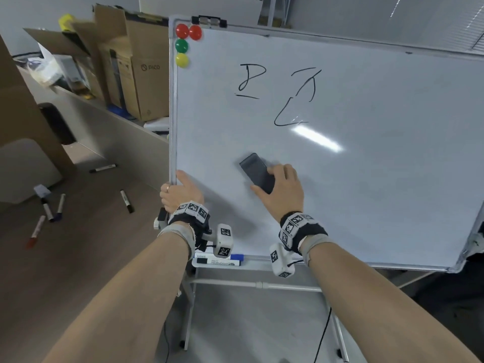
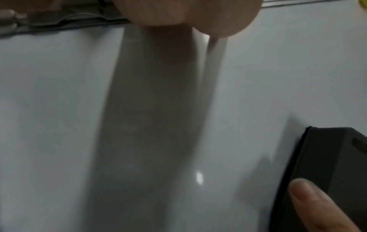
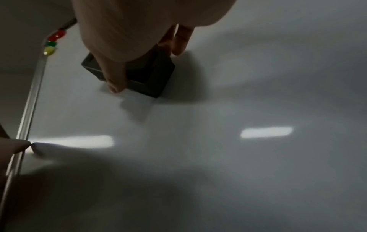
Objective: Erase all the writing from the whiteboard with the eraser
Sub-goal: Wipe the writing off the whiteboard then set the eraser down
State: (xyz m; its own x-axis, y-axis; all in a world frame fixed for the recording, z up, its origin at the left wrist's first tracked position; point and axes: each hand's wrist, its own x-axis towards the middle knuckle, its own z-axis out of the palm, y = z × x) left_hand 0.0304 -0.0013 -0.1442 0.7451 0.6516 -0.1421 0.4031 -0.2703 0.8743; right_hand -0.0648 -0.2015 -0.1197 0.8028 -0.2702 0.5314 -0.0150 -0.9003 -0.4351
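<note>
Right hand [image 1: 281, 187] grips the black eraser [image 1: 256, 172] — thumb on one long side, fingers on the other — flat against the whiteboard [image 1: 379, 113], low and toward its left edge. Left hand [image 1: 180, 193] curls round that left edge to steady it. Best, I judge, to keep the pad flat and sweep up through the black writing [image 1: 288, 95] near the top — firm, overlapping strokes.
</note>
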